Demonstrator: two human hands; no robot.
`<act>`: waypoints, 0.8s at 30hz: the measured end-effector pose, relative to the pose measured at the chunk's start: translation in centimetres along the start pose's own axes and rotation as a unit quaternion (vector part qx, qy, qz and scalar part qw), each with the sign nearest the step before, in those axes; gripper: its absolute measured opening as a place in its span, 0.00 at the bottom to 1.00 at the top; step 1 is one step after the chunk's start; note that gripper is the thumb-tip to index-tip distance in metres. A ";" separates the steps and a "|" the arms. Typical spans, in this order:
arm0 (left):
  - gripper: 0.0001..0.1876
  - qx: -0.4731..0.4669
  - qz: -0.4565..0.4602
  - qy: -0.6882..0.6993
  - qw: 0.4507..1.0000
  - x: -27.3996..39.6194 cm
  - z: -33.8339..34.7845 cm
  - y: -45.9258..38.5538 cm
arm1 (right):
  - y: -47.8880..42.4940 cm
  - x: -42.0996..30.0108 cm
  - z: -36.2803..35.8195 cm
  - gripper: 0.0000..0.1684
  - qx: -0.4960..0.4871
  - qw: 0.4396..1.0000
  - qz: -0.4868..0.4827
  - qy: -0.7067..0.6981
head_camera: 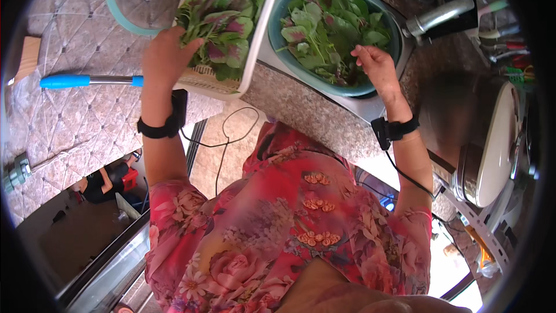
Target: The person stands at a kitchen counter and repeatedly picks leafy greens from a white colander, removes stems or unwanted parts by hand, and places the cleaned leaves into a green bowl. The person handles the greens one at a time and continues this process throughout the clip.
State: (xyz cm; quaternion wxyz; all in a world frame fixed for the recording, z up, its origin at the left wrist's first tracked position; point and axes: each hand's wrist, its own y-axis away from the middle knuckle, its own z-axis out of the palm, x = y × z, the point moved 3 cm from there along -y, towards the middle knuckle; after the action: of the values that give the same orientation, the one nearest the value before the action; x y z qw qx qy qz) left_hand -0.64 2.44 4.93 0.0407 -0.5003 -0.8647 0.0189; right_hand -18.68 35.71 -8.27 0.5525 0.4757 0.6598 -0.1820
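Observation:
A cream plastic basket (pixel 248 76) with slotted walls holds leafy greens (pixel 221 26), some blotched purple like red amaranth. My left hand (pixel 167 54) is over the basket's left side, thumb and fingers at the stems; whether it grips any is hidden. To the right stands a teal plastic basin (pixel 299 81), set on the sink and filled with similar leaves (pixel 330 30). My right hand (pixel 375 63) is above the basin's right part, thumb and fingertips pinched together. Whether something small is between them I cannot tell.
A chrome faucet (pixel 441 15) reaches toward the basin from the right. A blue-handled tool (pixel 65 81) and a pale green hose (pixel 115 11) lie on the left counter. Near my right arm stands a lidded pot (pixel 447 117). A cable (pixel 221 143) runs from my left wrist strap.

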 end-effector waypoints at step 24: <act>0.15 0.150 0.056 0.065 0.985 4.1 -2.4 1.0 | -4.3 0.6 7.3 0.13 -0.037 0.910 -0.142 0.387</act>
State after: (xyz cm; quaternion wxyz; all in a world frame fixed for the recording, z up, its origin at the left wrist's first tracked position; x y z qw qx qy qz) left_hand -1.63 6.46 7.41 0.1700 -0.5366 -0.8181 0.1178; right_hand -18.20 28.34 -12.42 0.2395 0.3895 0.8886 -0.0354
